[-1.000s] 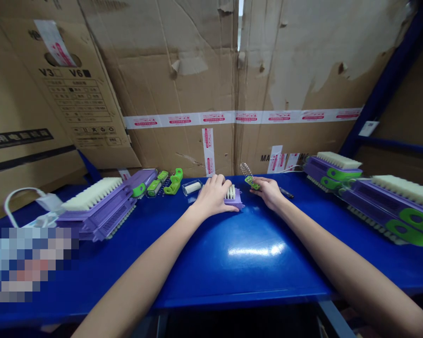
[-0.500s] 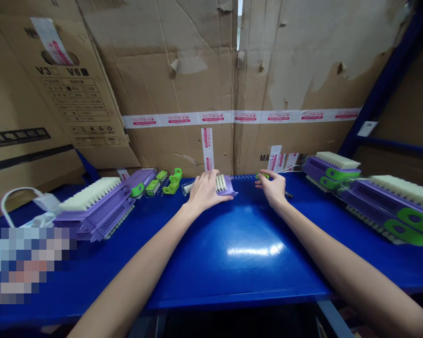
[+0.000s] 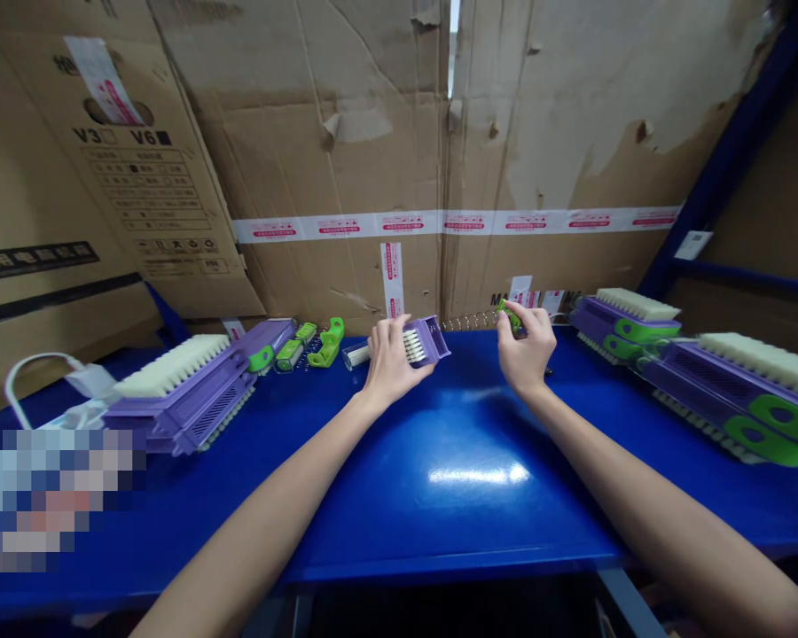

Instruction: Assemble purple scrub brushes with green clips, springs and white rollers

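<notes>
My left hand is wrapped round a purple brush with white bristles, its hollow end turned up toward the right. My right hand pinches a small green plastic piece, partly covered by my fingers. A thin coiled spring stretches across the gap between the brush and the green piece. Just left of my left hand lies a pale cylinder on the blue table. Further left are a curved green plastic part and a green-and-clear piece.
A stack of purple brushes stands at the left beside a white adapter with a cable. On the right are more stacked purple brushes with green ends. Taped cardboard walls the back, and a blue post rises at right.
My left hand has lifted and tilted the brush, so its hollow end faces more toward me. My right hand has risen slightly to the right with the green piece, and the spring has lifted and stretched.
</notes>
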`<action>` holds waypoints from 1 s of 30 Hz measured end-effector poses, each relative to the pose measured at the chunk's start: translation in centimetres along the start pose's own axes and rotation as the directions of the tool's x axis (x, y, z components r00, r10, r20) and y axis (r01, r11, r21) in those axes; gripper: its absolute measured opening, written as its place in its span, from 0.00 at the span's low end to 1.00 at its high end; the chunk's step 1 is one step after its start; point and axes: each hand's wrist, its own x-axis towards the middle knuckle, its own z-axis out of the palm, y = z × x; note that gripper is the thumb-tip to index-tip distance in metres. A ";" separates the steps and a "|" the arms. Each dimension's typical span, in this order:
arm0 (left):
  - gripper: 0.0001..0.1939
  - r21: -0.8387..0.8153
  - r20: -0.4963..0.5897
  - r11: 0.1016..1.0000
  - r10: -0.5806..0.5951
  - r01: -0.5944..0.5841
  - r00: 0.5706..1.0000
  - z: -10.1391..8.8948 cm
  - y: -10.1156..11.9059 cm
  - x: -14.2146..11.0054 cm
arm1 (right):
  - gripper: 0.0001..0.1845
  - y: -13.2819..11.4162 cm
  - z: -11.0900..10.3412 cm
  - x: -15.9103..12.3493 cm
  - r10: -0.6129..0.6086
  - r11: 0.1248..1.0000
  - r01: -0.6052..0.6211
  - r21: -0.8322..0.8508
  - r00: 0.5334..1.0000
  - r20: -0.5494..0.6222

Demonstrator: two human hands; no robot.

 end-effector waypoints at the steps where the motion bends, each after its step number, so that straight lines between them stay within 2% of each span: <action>1: 0.41 -0.004 -0.006 1.000 -0.008 0.008 1.000 0.1 0.0 0.0 | 0.12 0.0 -0.1 0.1 -0.025 1.000 0.025 -0.004 1.000 -0.005; 8: 0.38 -0.008 -0.032 0.999 -0.033 0.032 0.999 0.3 -0.1 -0.3 | 0.14 -1.4 -0.5 -0.2 -0.288 0.956 0.287 0.065 0.958 0.008; 15: 0.39 -0.042 -0.042 0.999 0.004 -0.006 0.999 0.9 0.2 -0.8 | 0.18 -4.0 -0.7 -1.8 -0.416 0.885 0.381 0.269 0.905 0.088; 20: 0.38 -0.050 -0.043 0.999 0.004 -0.006 0.999 1.1 0.3 -1.0 | 0.14 -4.1 -0.2 -3.3 -0.455 0.865 0.365 0.345 0.860 0.230; 27: 0.40 -0.086 -0.079 0.996 -0.010 0.003 0.997 1.2 0.0 -1.0 | 0.23 -4.7 -0.2 -3.2 -0.340 0.909 0.248 0.334 0.906 0.252; 30: 0.41 -0.122 -0.088 0.992 -0.025 0.014 0.996 1.3 -0.1 -1.0 | 0.21 -4.5 -0.1 -3.2 -0.324 0.921 0.221 0.322 0.892 0.315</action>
